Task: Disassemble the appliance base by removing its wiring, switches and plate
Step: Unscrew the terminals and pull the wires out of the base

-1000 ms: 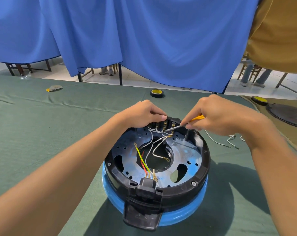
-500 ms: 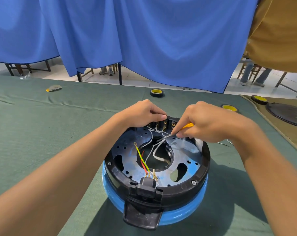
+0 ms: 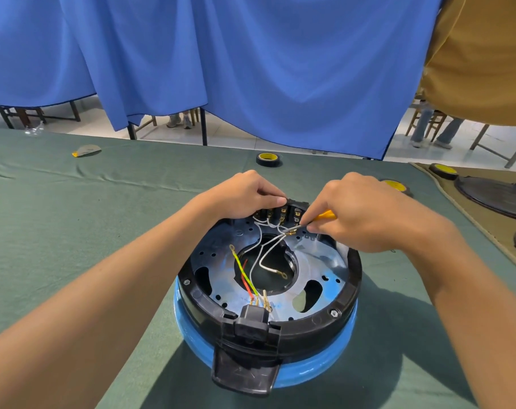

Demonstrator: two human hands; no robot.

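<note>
several white wires (image 3: 261, 252) were still on the switch block (image 3: 283, 212) at the far rim of the appliance base (image 3: 268, 290), mid-table. risk: screwdriver (image 3: 324, 216) tip slipping, bending a terminal. left hand (image 3: 245, 196) pinched the block, knuckles up; right hand (image 3: 366, 214) closed round the screwdriver, angled down-left.

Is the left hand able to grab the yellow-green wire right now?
Probably yes. The yellow-green wire lies uncovered on the metal plate, but the left hand is busy gripping the switch block and must let go.
</note>
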